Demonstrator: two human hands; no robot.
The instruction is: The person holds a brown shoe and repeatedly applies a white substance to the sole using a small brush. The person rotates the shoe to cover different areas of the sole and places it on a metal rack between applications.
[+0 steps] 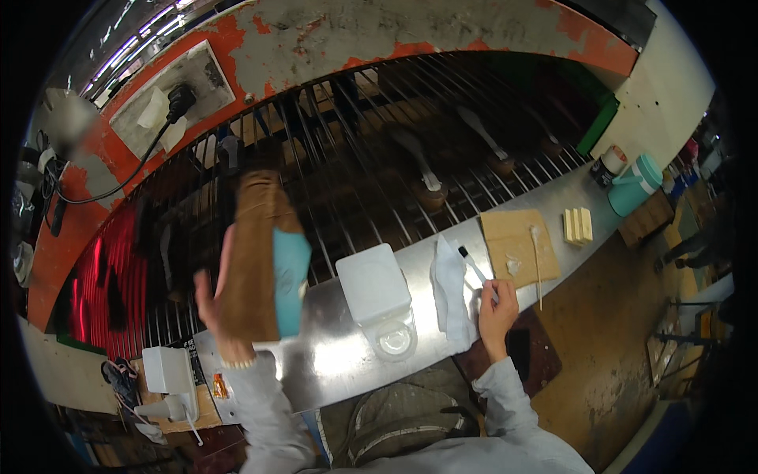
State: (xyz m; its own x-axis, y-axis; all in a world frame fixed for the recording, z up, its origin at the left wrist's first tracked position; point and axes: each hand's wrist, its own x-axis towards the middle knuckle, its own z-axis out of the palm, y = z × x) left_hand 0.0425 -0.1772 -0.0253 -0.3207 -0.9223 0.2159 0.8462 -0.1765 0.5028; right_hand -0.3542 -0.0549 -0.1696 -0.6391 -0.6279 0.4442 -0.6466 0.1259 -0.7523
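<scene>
My left hand (212,316) is wrapped round the left side of a tall brown boot (257,245), with a light blue panel along its right side. The boot is raised at the near edge of a metal bar rack, and part of my hand is hidden behind it. Over the steel ledge, my right hand (497,316) pinches a small brush (472,265) with a pale handle and a dark tip. Beside the brush lies a folded white cloth (450,292). To its right, a tan sheet (517,245) bears a thin stick (538,257) and some whitish smears.
A white plastic dispenser bottle (375,288) stands mid-ledge. Farther right are yellowish blocks (577,227), a small jar (609,164) and a teal flask (636,186). Several dark shoe-like pieces (422,166) lie on the bar rack (367,217). A red glow shows at the left.
</scene>
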